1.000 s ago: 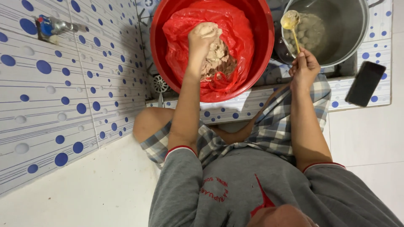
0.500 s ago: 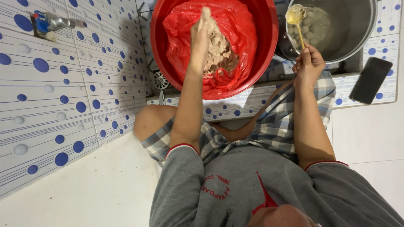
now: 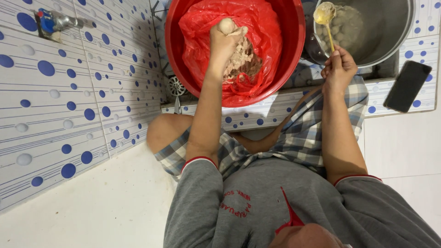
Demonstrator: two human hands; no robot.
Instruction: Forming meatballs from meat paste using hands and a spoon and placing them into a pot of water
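From the head camera, the left hand has closed tight on paste over the red basin, a smooth ball now squeezed out on top, while the right hand, gripping the spoon, has stayed over the steel pot.

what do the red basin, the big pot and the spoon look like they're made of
Red basin: glossy moulded plastic by its even sheen, lined with a thin crinkled red plastic bag. Pot: brushed grey metal, likely steel or aluminium. Spoon: pale yellow, probably plastic or wood.
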